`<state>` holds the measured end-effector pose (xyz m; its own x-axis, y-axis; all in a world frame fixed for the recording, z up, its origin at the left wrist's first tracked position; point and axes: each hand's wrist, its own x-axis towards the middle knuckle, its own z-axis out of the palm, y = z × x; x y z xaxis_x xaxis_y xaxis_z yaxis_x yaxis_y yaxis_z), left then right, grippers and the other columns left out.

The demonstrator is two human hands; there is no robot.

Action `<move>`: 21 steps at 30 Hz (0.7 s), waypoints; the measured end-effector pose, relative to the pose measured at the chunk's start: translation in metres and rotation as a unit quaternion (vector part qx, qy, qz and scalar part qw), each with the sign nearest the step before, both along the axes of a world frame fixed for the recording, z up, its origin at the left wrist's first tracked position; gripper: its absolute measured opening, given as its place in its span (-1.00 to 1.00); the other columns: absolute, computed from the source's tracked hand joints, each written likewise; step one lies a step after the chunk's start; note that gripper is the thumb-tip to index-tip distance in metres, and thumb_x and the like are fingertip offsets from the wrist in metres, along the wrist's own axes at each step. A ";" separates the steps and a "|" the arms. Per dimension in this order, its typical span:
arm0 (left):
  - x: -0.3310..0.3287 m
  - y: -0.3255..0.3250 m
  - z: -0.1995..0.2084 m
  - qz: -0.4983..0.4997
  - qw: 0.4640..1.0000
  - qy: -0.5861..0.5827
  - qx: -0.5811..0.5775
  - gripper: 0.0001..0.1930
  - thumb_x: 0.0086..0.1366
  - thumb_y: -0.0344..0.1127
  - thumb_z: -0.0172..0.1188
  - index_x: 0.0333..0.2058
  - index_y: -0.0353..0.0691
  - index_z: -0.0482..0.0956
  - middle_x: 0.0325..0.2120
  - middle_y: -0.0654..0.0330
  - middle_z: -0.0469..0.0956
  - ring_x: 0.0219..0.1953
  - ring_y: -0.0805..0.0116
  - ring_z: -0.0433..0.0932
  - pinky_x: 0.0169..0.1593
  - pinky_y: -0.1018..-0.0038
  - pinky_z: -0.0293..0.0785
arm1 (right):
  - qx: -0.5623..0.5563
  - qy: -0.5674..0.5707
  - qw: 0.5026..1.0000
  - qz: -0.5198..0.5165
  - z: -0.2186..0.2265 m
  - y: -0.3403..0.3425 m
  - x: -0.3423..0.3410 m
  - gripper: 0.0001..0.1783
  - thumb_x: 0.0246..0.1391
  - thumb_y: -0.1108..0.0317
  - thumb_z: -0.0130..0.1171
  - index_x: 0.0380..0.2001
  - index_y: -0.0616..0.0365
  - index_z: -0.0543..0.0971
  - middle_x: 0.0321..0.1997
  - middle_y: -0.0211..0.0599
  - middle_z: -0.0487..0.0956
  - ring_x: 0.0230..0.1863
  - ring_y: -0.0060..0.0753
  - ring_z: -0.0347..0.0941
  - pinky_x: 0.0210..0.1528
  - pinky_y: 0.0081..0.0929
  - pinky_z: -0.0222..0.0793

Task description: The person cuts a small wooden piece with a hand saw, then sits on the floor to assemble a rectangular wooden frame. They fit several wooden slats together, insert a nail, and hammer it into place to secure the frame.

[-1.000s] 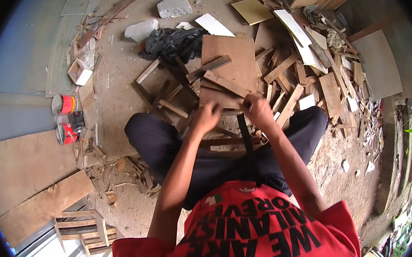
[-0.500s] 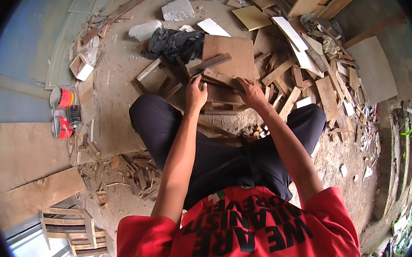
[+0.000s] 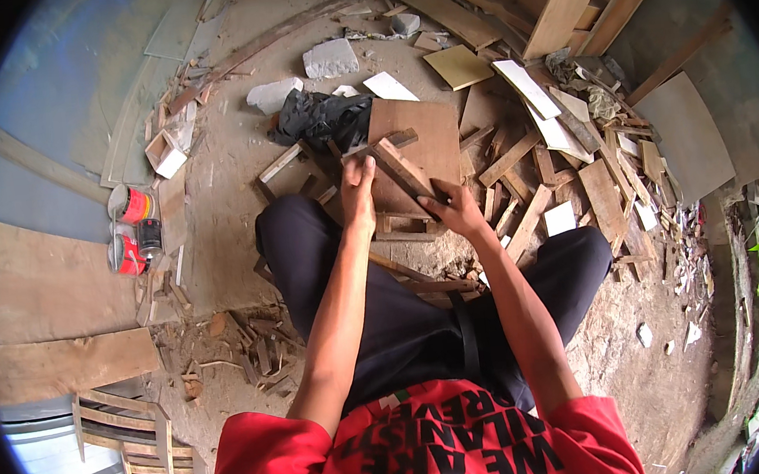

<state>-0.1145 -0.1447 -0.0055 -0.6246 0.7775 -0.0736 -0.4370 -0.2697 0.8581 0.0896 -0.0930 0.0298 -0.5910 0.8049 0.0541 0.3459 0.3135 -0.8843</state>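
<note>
A short wooden block slants between my two hands, its upper end near the left and its lower end near the right. My right hand is closed round the lower end. My left hand has its thumb up and its fingers curled behind a darker wooden strip, which crosses behind the block's upper end. Whether the left fingers also grip the block is hidden. Beneath both pieces, between my knees, lies a square brown board.
Loose wood offcuts are heaped to the right, with white panels beyond. A black plastic sheet and pale stone blocks lie ahead. Red and black cans stand at the left by wooden boards.
The block has turned to a steeper slant, its lower end swinging down toward me with my right hand. My left hand has shifted slightly downward in the picture.
</note>
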 end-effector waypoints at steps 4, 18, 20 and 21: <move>0.038 -0.006 0.080 -0.098 0.988 -0.089 0.074 -0.54 0.17 -0.14 0.41 -0.07 -0.27 0.48 -0.34 0.17 0.61 -0.22 0.27 0.62 -0.06 0.29 0.56 | -0.133 0.064 0.988 0.049 0.060 -0.043 0.001 -0.40 0.14 0.16 0.32 0.10 0.39 0.48 -0.20 -0.24 0.63 -0.20 -0.55 0.47 -0.13 -0.51 0.42; 0.056 0.000 0.078 -0.182 0.959 -0.197 -0.094 -0.80 0.22 -0.24 0.30 -0.29 -0.12 0.47 -0.50 0.29 0.49 -0.48 0.41 0.51 -0.30 0.40 0.54 | -0.327 0.117 0.938 -0.019 0.028 -0.076 0.016 -0.21 0.32 -0.30 -0.30 -0.02 0.31 0.48 -0.38 -0.32 0.58 -0.47 -0.53 0.46 -0.46 -0.55 0.38; 0.050 -0.002 0.059 -0.139 0.948 -0.269 -0.102 -0.80 0.20 -0.24 0.30 -0.36 -0.14 0.45 -0.53 0.28 0.49 -0.50 0.40 0.50 -0.29 0.38 0.55 | -0.405 0.102 0.908 -0.027 0.042 -0.074 0.016 0.03 0.23 -0.46 -0.61 0.16 0.30 0.40 -0.23 -0.15 0.64 -0.39 -0.37 0.57 -0.43 -0.51 0.47; 0.048 -0.004 0.048 -0.109 0.945 -0.290 -0.103 -0.78 0.19 -0.23 0.32 -0.39 -0.15 0.44 -0.54 0.28 0.50 -0.50 0.39 0.50 -0.30 0.36 0.57 | -0.411 0.116 0.904 -0.030 0.050 -0.074 0.017 0.06 0.22 -0.48 -0.64 0.23 0.30 0.33 -0.13 -0.08 0.63 -0.32 -0.31 0.60 -0.38 -0.46 0.52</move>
<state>-0.0669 -0.1486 0.0423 -0.2599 0.8153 -0.5174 -0.8755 0.0271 0.4825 0.1064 -0.1671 0.0801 -0.5937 0.6601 -0.4601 0.1155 -0.4959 -0.8606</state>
